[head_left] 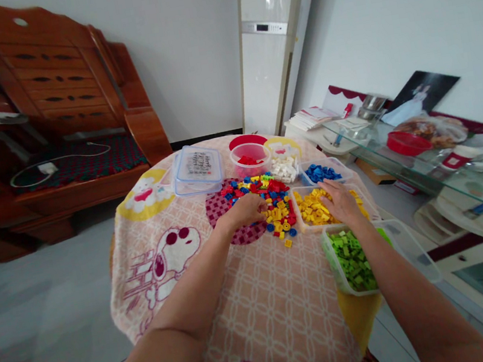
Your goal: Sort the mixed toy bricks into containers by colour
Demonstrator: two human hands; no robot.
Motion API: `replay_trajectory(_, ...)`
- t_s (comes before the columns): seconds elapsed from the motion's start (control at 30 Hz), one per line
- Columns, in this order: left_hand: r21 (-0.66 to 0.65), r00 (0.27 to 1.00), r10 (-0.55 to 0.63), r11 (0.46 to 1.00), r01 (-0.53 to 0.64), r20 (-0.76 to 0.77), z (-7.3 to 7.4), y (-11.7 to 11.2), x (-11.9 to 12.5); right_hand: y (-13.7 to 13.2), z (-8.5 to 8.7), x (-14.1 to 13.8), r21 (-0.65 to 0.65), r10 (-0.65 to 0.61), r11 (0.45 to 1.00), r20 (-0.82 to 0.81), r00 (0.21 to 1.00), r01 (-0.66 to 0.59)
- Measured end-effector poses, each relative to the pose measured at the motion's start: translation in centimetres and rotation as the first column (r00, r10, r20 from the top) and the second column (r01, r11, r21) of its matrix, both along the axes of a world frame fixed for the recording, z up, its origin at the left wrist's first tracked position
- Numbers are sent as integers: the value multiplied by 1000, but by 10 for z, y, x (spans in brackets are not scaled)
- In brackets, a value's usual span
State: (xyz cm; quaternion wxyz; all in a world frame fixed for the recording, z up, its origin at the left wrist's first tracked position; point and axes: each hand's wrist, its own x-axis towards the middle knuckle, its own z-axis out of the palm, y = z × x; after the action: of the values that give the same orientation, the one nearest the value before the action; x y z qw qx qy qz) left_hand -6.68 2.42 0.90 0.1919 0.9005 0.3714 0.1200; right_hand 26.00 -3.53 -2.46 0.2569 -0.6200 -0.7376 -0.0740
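The left hand (250, 209) curls at the mixed bricks (280, 214) on the worktop (260, 300) (whether it pinches one, I cannot tell); the right hand (342, 200), loosely spread, lies over yellow bricks (312, 207), whose box (308, 229) probably stands beside the mixed bricks for short reaches.

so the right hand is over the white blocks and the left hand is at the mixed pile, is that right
Not the white blocks: the head view shows the right hand over the boxed yellow blocks. The left hand is at the mixed pile.
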Motion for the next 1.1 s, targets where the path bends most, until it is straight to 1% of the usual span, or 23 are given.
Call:
replay_trajectory(0.1,-85,995,-43,995,51,93,2,5,-9,0,0,0,-3,2,1000,1,1000,-2)
replay_trajectory(0.17,-141,986,-47,988,70,158,2,7,-13,0,0,0,-2,1,1000,-1,1000,-1)
replay_trajectory(0.23,-184,974,-15,981,58,226,2,7,-13,0,0,0,-2,-6,1000,0,1000,6)
replay_trajectory(0.3,-216,952,42,976,26,304,1,6,-8,0,-1,0,0,-12,1000,3,1000,12)
replay_trajectory(0.37,-254,921,85,967,16,380,-2,3,1,1,-1,0,8,-11,1000,4,1000,11)
replay_trajectory(0.47,-290,881,93,956,51,464,-7,-5,20,1,-1,0,22,-2,1000,2,1000,2)
replay_trajectory(0.6,-251,824,75,964,84,562,-17,-21,49,1,-1,0,22,-11,1000,3,1000,11)
replay_trajectory(0.7,-247,781,65,962,116,621,-23,-34,67,1,-1,-1,22,-19,1000,1,1000,19)
replay_trajectory(0.77,-236,758,33,958,160,651,-25,-41,75,1,-1,-1,20,-20,1000,0,1000,20)
replay_trajectory(0.83,-199,746,-7,962,187,665,-25,-43,77,0,0,-1,11,-25,1000,-1,1000,25)
replay_trajectory(0.9,-126,765,-35,980,151,643,-23,-42,73,0,0,-1,-3,-32,999,2,999,32)
replay_trajectory(0.93,-78,790,-44,990,116,612,-22,-39,69,0,0,-1,-9,-33,999,3,999,33)
replay_trajectory(1.03,61,890,-47,998,22,454,-19,-28,56,0,0,0,-14,-25,1000,3,1000,25)
replay_trajectory(1.1,106,943,-41,994,6,332,-18,-20,46,0,-1,0,-8,-17,1000,-2,1000,17)
